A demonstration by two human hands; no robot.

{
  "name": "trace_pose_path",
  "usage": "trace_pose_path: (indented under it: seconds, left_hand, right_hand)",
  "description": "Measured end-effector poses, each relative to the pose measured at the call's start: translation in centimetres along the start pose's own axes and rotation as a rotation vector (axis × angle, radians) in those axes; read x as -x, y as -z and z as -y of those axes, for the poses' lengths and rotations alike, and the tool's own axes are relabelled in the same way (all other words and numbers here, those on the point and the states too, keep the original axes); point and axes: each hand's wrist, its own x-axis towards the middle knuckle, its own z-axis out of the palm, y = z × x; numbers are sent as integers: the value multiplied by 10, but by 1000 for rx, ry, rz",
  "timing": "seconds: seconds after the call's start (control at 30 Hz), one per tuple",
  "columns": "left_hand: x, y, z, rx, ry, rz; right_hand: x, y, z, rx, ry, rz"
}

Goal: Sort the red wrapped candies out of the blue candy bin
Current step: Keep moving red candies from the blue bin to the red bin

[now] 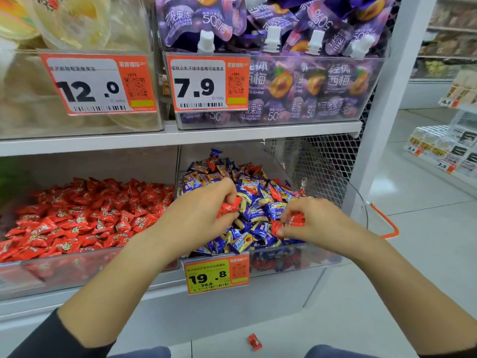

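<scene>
Mid-pick: left hand (pixel 198 215) and right hand (pixel 307 220) each pinch red candies (pixel 228 208) over the blue bin (pixel 296 257); next, probably into the red bin (pixel 77 264).

Lower shelf: the mixed candy bin (pixel 296 257) stands at right, just beside the neighbouring candy bin (pixel 64 270) at left, with a price tag (pixel 216 276) on its front wall. Upper shelf (pixel 180 136): a bin of jelly pouches (pixel 296 73) sits directly above the mixed candy bin, and a bin of jelly cups (pixel 77 24) directly above the neighbouring one, each with a price tag on its front. Both hands reach into the mixed candy bin, the left hand (pixel 198 215) near its left wall and the right hand (pixel 312 220) near its front right; one stray candy (pixel 255 341) lies on the floor (pixel 361 293) before the shelving.
</scene>
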Motion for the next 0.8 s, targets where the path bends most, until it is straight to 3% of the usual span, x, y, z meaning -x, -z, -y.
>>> trace_pose_path:
  seconds: [0.1, 0.33, 0.43, 0.53, 0.7, 0.8]
  left_hand:
    - [2, 0, 0, -11, 1, -30]
    - [12, 10, 9, 72, 68, -193]
    - [23, 25, 32, 204, 203, -348]
    - [34, 35, 68, 158, 414, -342]
    - [53, 39, 124, 201, 708, -371]
    - [59, 42, 139, 420, 773, -414]
  right_hand:
    - [-2, -8, 3, 144, 13, 89]
    - [-3, -5, 12, 91, 39, -59]
    - [-3, 13, 35, -224, 80, -130]
    - [-10, 19, 85, -426, 199, -104]
    - [-59, -16, 179, -305, 339, -74]
    - [-90, -36, 211, -295, 365, -46]
